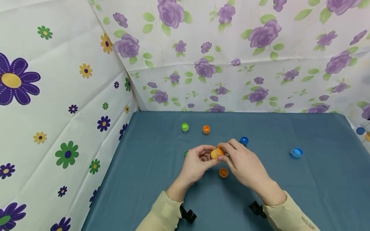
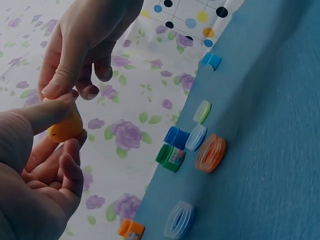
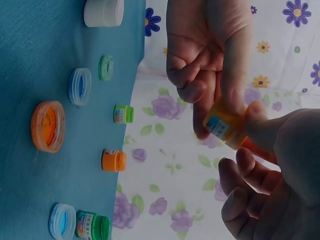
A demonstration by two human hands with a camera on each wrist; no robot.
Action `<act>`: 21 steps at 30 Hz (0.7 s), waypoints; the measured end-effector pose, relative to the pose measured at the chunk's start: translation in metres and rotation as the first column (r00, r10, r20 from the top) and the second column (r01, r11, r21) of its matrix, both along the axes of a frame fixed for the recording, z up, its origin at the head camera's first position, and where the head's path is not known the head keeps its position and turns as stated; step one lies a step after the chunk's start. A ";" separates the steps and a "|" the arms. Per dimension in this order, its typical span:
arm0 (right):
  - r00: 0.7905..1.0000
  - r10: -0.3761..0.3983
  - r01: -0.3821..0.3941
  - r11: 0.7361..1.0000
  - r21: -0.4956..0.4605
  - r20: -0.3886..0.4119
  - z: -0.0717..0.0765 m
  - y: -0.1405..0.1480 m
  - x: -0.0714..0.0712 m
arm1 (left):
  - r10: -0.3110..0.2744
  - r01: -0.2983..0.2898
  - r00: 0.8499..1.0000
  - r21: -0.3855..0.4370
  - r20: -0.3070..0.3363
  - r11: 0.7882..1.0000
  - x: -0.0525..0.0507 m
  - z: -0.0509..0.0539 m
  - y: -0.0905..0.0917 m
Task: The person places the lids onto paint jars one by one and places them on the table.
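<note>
A small yellow-orange paint jar [image 1: 214,154] with a printed label is held up above the table between both hands. My left hand [image 1: 194,164] grips its body between thumb and fingers. On its cap end, my right hand [image 1: 245,165] pinches with thumb and fingertips. In the right wrist view the label on the jar [image 3: 220,125] faces the camera, and fingers cover part of the cap. An upturned orange lid [image 1: 223,173] lies on the table just below the hands. Behind the right hand stands a blue jar [image 1: 244,141], partly hidden.
Farther back are a light green jar [image 1: 185,127] and an orange jar [image 1: 206,130]. A light blue jar [image 1: 296,153] stands to the right. A green jar [image 3: 92,225], a white container [image 3: 104,12] and several loose lids share the blue tablecloth [image 1: 323,192]. Flowered curtains border the table.
</note>
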State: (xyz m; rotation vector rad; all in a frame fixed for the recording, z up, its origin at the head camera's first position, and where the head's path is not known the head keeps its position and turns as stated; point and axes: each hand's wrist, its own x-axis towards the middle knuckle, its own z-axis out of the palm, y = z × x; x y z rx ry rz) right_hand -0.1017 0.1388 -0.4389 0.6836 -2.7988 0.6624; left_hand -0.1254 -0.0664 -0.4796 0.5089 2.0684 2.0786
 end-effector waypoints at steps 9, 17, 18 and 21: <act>0.998 0.049 -0.049 0.999 -0.003 -0.045 0.001 -0.008 -0.002 | 0.039 -0.055 0.996 -0.190 -0.085 0.980 -0.002 0.005 -0.007; 0.999 0.033 -0.033 0.999 -0.026 0.007 0.007 0.002 0.000 | 0.023 -0.061 0.990 -0.278 -0.137 0.959 0.000 0.010 -0.022; 1.000 0.024 -0.024 0.999 -0.027 0.013 0.007 0.004 0.001 | 0.027 -0.069 0.989 -0.291 -0.145 0.954 0.000 0.011 -0.026; 1.000 0.001 0.000 1.000 -0.022 0.031 0.007 0.013 0.002 | 0.047 -0.097 0.986 -0.326 -0.159 0.940 0.000 0.013 -0.042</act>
